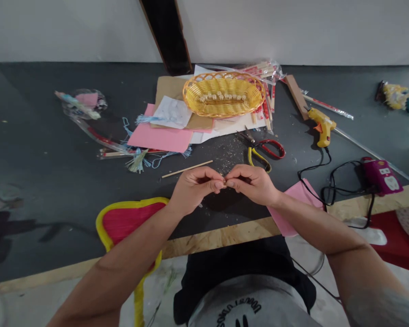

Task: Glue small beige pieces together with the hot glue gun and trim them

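Observation:
My left hand (198,186) and my right hand (252,182) meet fingertip to fingertip above the dark table's front part. Both are closed in a pinch around something tiny and brownish, too small to name. Just beyond my left hand lies a thin wooden stick (187,169). Scissors with one red and one yellow handle (272,148) rest past my right hand, beside scattered pale crumbs. Farther back, a yellow woven basket (225,109) holds a row of small pale pieces (221,96).
Pink paper (163,138), blue tassels and wrapped sticks lie left of the basket. At right are a yellow glue gun (323,127), its black cord, a wooden block (296,96) and a purple power box (383,176). A red and yellow padded shape (132,220) stands at the front left.

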Demonstrator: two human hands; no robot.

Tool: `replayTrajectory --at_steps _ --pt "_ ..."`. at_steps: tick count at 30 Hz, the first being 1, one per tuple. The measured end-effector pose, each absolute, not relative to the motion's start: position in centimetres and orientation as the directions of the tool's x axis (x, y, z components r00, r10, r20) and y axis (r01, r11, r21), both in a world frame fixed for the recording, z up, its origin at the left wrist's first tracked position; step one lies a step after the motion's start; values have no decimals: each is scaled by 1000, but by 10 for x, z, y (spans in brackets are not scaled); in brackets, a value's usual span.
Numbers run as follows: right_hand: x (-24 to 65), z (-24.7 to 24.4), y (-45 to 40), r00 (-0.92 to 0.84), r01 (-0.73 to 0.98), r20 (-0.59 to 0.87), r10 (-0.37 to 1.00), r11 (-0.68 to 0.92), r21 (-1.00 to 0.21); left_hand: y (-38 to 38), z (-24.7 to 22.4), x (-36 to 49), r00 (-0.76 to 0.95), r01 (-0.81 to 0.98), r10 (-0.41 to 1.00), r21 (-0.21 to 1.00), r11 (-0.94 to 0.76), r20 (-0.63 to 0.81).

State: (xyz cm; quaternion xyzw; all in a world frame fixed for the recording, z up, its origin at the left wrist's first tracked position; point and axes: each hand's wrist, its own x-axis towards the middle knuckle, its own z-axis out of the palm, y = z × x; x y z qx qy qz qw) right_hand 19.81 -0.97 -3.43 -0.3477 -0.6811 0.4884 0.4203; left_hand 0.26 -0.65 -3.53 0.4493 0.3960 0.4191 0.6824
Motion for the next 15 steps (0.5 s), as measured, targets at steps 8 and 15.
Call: replayTrajectory --at_steps 8,15 --pt "201 -35 -8 -445 41 444 778 513 -858 -5 -30 6 358 -321 893 863 391 -272" --pt "199 -32 -7 -384 94 501 775 573 -814 -5 -32 4 410 -288 881 884 369 -234"
